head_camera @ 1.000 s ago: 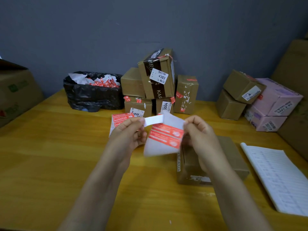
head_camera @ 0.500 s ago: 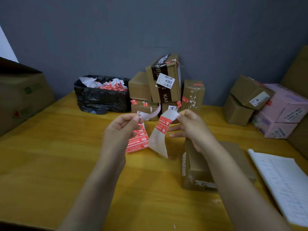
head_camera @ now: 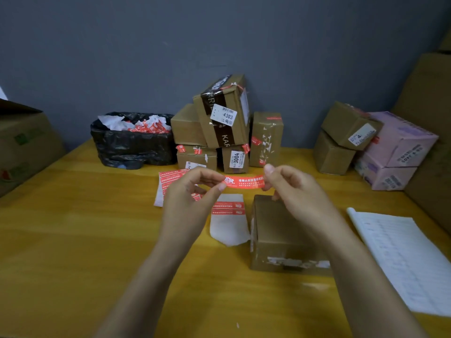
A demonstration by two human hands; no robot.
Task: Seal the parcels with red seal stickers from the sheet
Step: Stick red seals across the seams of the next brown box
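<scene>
A red seal sticker [head_camera: 244,182] with white print is stretched level in the air between my hands. My left hand [head_camera: 189,191] pinches its left end and my right hand [head_camera: 290,189] pinches its right end. Below it, a white backing sheet [head_camera: 229,219] with two red stickers left on it lies on the table. A brown cardboard parcel [head_camera: 275,231] stands just right of that sheet, under my right hand. Another sticker sheet [head_camera: 168,181] lies behind my left hand, partly hidden.
A pile of sealed brown parcels [head_camera: 224,128] stands at the back by the grey wall. A black bag [head_camera: 133,142] of sticker scraps sits left of it. Brown and pink boxes [head_camera: 380,142] are at back right, a printed paper list [head_camera: 402,259] at right, a large carton [head_camera: 22,142] at far left.
The red sticker has come off the backing sheet. The sheet dropped from my right hand onto the table, and both hands now hold the sticker taut by its ends.
</scene>
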